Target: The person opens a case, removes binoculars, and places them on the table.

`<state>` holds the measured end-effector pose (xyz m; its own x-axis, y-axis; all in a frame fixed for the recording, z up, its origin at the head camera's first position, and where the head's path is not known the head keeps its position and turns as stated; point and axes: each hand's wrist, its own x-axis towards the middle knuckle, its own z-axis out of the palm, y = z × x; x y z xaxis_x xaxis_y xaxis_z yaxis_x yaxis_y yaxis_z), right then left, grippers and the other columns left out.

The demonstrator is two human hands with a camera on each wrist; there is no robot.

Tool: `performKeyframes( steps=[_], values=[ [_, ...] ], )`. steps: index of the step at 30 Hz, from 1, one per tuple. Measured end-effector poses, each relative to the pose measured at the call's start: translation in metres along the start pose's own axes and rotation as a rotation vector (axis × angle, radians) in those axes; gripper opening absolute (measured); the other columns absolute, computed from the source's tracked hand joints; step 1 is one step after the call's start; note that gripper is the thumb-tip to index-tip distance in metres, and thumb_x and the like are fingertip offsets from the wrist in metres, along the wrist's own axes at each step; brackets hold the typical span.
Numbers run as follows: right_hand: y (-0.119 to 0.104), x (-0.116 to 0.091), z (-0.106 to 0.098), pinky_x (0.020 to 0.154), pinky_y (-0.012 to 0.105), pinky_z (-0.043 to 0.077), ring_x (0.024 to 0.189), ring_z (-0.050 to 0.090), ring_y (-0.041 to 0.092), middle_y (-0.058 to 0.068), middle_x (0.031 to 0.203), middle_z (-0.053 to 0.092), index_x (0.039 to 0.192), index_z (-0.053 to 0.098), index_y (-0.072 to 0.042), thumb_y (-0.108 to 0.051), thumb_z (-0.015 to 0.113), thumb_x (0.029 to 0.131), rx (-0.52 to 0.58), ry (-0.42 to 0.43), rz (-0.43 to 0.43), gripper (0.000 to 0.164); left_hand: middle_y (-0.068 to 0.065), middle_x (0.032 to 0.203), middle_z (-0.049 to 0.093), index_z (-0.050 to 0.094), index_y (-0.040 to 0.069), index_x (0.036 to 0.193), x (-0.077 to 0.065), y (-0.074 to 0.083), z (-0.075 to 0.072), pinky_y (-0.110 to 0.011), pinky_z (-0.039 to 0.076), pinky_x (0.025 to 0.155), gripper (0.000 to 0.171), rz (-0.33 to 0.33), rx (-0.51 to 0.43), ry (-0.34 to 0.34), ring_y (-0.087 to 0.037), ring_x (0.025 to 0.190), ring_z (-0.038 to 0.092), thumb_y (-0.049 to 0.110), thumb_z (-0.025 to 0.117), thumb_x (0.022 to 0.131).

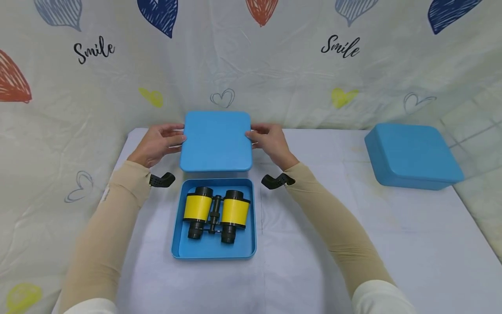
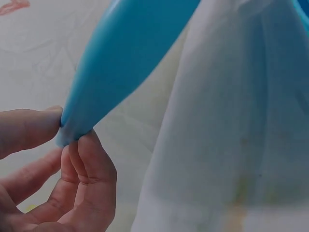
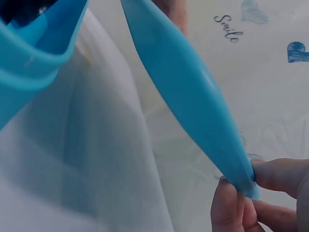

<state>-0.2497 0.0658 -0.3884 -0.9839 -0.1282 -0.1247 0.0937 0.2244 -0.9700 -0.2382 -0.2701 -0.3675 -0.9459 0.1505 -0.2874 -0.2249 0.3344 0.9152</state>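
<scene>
Both hands hold a flat blue lid (image 1: 216,141) by its opposite side edges, raised behind an open blue box (image 1: 213,252). My left hand (image 1: 157,141) pinches the lid's left edge between thumb and fingers; in the left wrist view the thumb lies on one face and the fingers on the other. At the right edge, my right hand (image 1: 270,141) pinches it the same way. Inside the box lie yellow and black binoculars (image 1: 235,212), eyepieces toward me. The box's rim and wall also show in the right wrist view.
Another blue box (image 1: 415,155), closed, stands at the far right of the white-covered table (image 1: 313,244). A patterned curtain (image 1: 274,65) with hearts and "Smile" lettering hangs behind the table's back edge and along the left.
</scene>
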Motion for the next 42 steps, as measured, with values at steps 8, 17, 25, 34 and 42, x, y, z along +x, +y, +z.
performKeyframes(
  steps=[8, 17, 25, 34, 42],
  values=[
    [0.01, 0.006, 0.005, 0.088, 0.032, 0.063, 0.101, 0.074, 0.024, 0.015, 0.129, 0.068, 0.141, 0.062, -0.005, -0.025, 0.072, 0.098, -0.049, 0.009, 0.029, 0.048, -0.015, 0.146, 0.051, 0.042, 0.011, 0.158, 0.009, -0.012, 0.001, -0.043, 0.052, 0.109, 0.06, -0.019, 0.024, -0.016, -0.013, 0.111, 0.064, 0.021, 0.063, 0.103],
    [0.021, 0.007, 0.005, 0.09, 0.034, 0.063, 0.1, 0.075, 0.026, 0.014, 0.128, 0.069, 0.141, 0.061, -0.005, -0.028, 0.071, 0.098, -0.127, -0.005, 0.082, 0.05, -0.02, 0.151, 0.05, 0.041, 0.01, 0.158, 0.018, -0.024, 0.007, -0.046, 0.051, 0.111, 0.06, -0.06, 0.06, -0.032, -0.03, 0.128, 0.06, 0.02, 0.063, 0.104],
    [0.028, 0.01, 0.005, 0.096, 0.035, 0.061, 0.104, 0.077, 0.026, 0.013, 0.133, 0.069, 0.141, 0.06, -0.006, -0.029, 0.073, 0.098, -0.2, -0.03, 0.129, 0.051, -0.021, 0.15, 0.048, 0.042, 0.009, 0.157, 0.021, -0.03, 0.01, -0.044, 0.053, 0.108, 0.06, -0.087, 0.087, -0.045, -0.031, 0.125, 0.061, 0.018, 0.065, 0.103],
    [0.031, 0.011, 0.007, 0.092, 0.034, 0.062, 0.098, 0.076, 0.025, 0.014, 0.13, 0.069, 0.14, 0.061, -0.005, -0.027, 0.073, 0.098, -0.265, -0.046, 0.15, 0.05, -0.02, 0.146, 0.051, 0.042, 0.009, 0.156, 0.017, -0.031, 0.012, -0.043, 0.054, 0.107, 0.061, -0.107, 0.12, -0.069, -0.028, 0.119, 0.062, 0.017, 0.067, 0.101],
    [0.031, 0.009, 0.009, 0.093, 0.035, 0.062, 0.091, 0.077, 0.023, 0.015, 0.126, 0.07, 0.14, 0.06, -0.004, -0.026, 0.073, 0.097, -0.311, -0.06, 0.131, 0.05, -0.022, 0.148, 0.051, 0.04, 0.007, 0.157, 0.017, -0.03, 0.013, -0.039, 0.056, 0.104, 0.06, -0.111, 0.153, -0.072, -0.03, 0.121, 0.064, 0.014, 0.065, 0.102]
  ],
)
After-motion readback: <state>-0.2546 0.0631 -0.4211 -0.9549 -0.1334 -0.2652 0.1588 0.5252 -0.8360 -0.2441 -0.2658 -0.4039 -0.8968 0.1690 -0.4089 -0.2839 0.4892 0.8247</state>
